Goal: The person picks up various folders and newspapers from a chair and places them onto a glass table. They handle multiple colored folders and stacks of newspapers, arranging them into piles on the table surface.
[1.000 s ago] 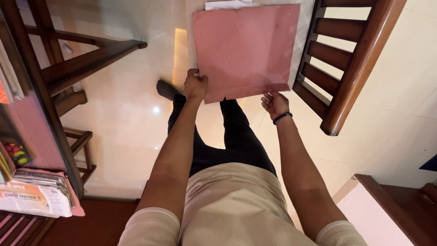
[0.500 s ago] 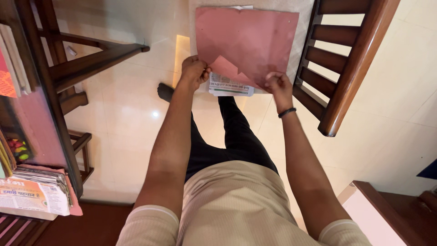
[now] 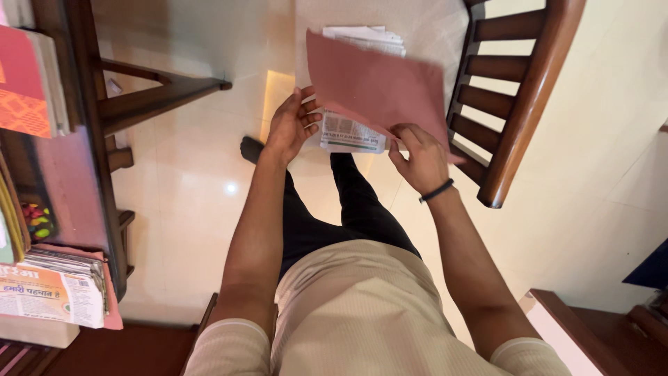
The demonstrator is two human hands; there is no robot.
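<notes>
A pink paper folder [image 3: 379, 87] is held in front of me over the tiled floor, its cover lifted and tilted. Printed white papers [image 3: 351, 134] show under its lower edge, and more stick out at the top [image 3: 365, 35]. My right hand [image 3: 417, 159], with a black band on the wrist, pinches the folder's lower right edge. My left hand [image 3: 292, 125] sits at the folder's left side with fingers spread, touching the papers' edge. Whether it grips them is unclear.
A dark wooden chair [image 3: 518, 97] stands close on the right. A wooden table [image 3: 90, 139] on the left carries books and a stack of newspapers [image 3: 52, 289]. Another wooden piece [image 3: 598, 334] lies at lower right. My legs and a black shoe [image 3: 250, 148] are below.
The folder's cover has swung up and to the right, exposing more of the printed papers. My left hand has let go of the folder's corner and spread its fingers.
</notes>
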